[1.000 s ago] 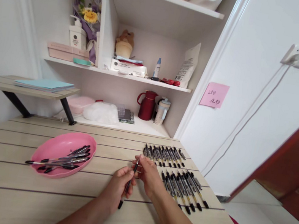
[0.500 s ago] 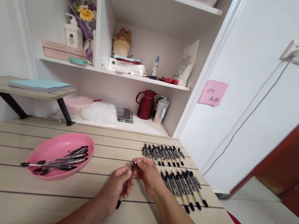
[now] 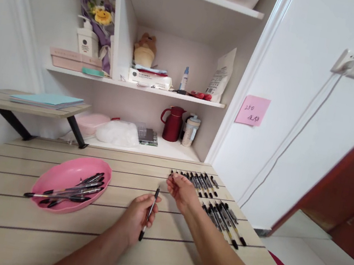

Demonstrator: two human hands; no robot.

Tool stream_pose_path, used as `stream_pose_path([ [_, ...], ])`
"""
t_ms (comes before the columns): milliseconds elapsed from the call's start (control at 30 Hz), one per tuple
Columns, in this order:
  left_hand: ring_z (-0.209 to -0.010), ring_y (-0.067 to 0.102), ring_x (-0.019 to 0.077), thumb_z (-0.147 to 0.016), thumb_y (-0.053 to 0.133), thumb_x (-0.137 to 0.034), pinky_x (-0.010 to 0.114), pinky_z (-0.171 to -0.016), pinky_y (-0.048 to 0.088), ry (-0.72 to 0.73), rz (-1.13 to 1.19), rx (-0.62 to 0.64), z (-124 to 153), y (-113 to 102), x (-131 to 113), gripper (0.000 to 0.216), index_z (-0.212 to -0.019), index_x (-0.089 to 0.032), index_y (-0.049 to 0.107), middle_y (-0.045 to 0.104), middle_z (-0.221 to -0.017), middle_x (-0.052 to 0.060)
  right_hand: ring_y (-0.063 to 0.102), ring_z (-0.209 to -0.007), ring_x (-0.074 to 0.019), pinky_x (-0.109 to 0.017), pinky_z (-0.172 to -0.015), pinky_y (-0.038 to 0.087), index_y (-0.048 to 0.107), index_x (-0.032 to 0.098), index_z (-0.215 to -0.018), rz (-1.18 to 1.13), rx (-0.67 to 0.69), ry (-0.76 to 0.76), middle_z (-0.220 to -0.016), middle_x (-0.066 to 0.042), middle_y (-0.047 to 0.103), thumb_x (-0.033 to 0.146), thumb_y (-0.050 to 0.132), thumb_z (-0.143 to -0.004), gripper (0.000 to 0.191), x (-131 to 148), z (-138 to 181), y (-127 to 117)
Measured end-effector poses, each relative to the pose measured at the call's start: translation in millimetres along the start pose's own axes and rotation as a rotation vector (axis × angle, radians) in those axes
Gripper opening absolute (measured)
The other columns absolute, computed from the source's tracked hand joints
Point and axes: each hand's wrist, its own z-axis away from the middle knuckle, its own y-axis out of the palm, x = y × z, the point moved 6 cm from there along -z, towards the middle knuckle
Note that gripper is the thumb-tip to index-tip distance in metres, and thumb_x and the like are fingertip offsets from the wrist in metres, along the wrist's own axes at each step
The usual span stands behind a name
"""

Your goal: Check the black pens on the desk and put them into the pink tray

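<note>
My left hand (image 3: 140, 213) is closed round a pen (image 3: 149, 214) with a clear barrel and black ends, its thin end pointing up and away from me. My right hand (image 3: 182, 191) is at the left end of the far row of pens (image 3: 202, 182), thumb and fingers pinched together. What lies between its fingertips is too small to make out. A nearer row of pens (image 3: 221, 218) lies to the right, partly hidden behind my right wrist. Several more pens (image 3: 84, 189) rest in a pink bowl (image 3: 64, 167) left of my hands.
A small raised stand (image 3: 60, 113) with a blue folder (image 3: 45, 100) is at the back left. Behind the slatted table (image 3: 42, 236) are white shelves, holding a red jug (image 3: 173, 123) and a pale cup (image 3: 191, 130). A wall (image 3: 293, 93) borders the right side.
My right hand has left the pen's tip and moved up and right to the far row. The pen stays in my left hand, which has barely shifted.
</note>
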Motion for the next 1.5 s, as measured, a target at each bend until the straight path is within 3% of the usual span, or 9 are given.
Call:
stream_pose_path([
  [167, -0.037, 0.042, 0.0036, -0.072, 0.051, -0.025, 0.015, -0.036, 0.026, 0.014, -0.010, -0.085, -21.8, -7.6, -12.0, 0.018, -0.084, -0.013, 0.056, 0.050, -0.054, -0.003, 0.046, -0.040, -0.0077, -0.018, -0.039, 0.034, 0.054, 0.016, -0.066, 0.298, -0.059, -0.032, -0.047, 0.003, 0.054, 0.029, 0.062, -0.061, 0.016, 5.9, -21.0, -18.4],
  [333, -0.040, 0.046, 0.0042, -0.070, 0.052, -0.025, 0.015, -0.038, 0.031, 0.067, -0.060, -0.164, -54.3, -8.2, -21.9, 0.015, -0.079, -0.014, 0.055, 0.051, -0.056, -0.003, 0.048, -0.042, -0.0106, -0.022, -0.046, 0.036, 0.061, 0.014, -0.067, 0.617, -0.067, -0.077, -0.044, 0.002, 0.054, 0.016, 0.056, -0.060, 0.008, 0.9, -27.0, -27.2],
  [500, -0.045, 0.051, 0.0071, -0.067, 0.055, -0.023, 0.018, -0.043, 0.039, 0.125, -0.178, -0.259, -84.0, -0.3, -23.9, 0.013, -0.076, -0.014, 0.054, 0.050, -0.054, -0.003, 0.057, -0.069, -0.0167, -0.024, -0.065, 0.037, 0.064, 0.016, -0.063, 0.945, -0.052, -0.164, -0.059, -0.002, 0.063, 0.011, 0.054, -0.059, 0.012, 6.6, -23.4, -26.9],
  [633, -0.050, 0.054, 0.0112, -0.066, 0.054, -0.023, 0.020, -0.045, 0.039, 0.181, -0.331, -0.312, -100.2, 3.2, -26.2, 0.013, -0.074, -0.014, 0.058, 0.054, -0.053, 0.000, 0.057, -0.076, -0.0161, -0.023, -0.062, 0.033, 0.066, 0.021, -0.073, 1.442, -0.063, -0.254, -0.080, -0.003, 0.065, 0.019, 0.051, -0.069, 0.016, 8.5, -19.4, -19.0],
  [700, -0.052, 0.054, 0.0128, -0.065, 0.055, -0.023, 0.020, -0.046, 0.037, 0.210, -0.420, -0.341, -104.9, 1.8, -27.6, 0.011, -0.069, -0.015, 0.060, 0.056, -0.052, 0.000, 0.057, -0.075, -0.0152, -0.022, -0.060, 0.031, 0.066, 0.024, -0.076, 1.570, -0.066, -0.291, -0.085, -0.003, 0.064, 0.024, 0.050, -0.072, 0.016, 7.0, -19.0, -15.8],
  [933, -0.064, 0.058, 0.0168, -0.066, 0.053, -0.027, 0.021, -0.050, 0.036, 0.265, -0.648, -0.380, -112.8, -5.5, -26.9, 0.015, -0.066, -0.017, 0.064, 0.065, -0.059, 0.002, 0.056, -0.072, -0.0138, -0.022, -0.057, 0.028, 0.064, 0.024, -0.077, 1.645, -0.077, -0.284, -0.083, -0.002, 0.063, 0.028, 0.051, -0.074, 0.015, 3.2, -23.3, -13.5],
  [1233, -0.063, 0.060, 0.0163, -0.067, 0.052, -0.026, 0.021, -0.052, 0.037, 0.312, -0.801, -0.368, -114.1, -5.3, -29.1, 0.015, -0.066, -0.017, 0.064, 0.068, -0.066, 0.003, 0.056, -0.074, -0.0133, -0.022, -0.058, 0.029, 0.062, 0.023, -0.076, 1.622, -0.081, -0.256, -0.081, -0.001, 0.062, 0.029, 0.054, -0.073, 0.011, 2.0, -24.9, -12.9],
  [1500, -0.066, 0.061, 0.0176, -0.067, 0.053, -0.025, 0.022, -0.055, 0.037, 0.307, -0.937, -0.384, -114.5, -1.7, -34.5, 0.015, -0.071, -0.017, 0.066, 0.070, -0.072, 0.005, 0.058, -0.074, -0.0151, -0.022, -0.057, 0.031, 0.062, 0.021, -0.075, 1.649, -0.088, -0.212, -0.078, -0.003, 0.065, 0.028, 0.049, -0.075, 0.015, 16.7, -20.0, -18.7],
])
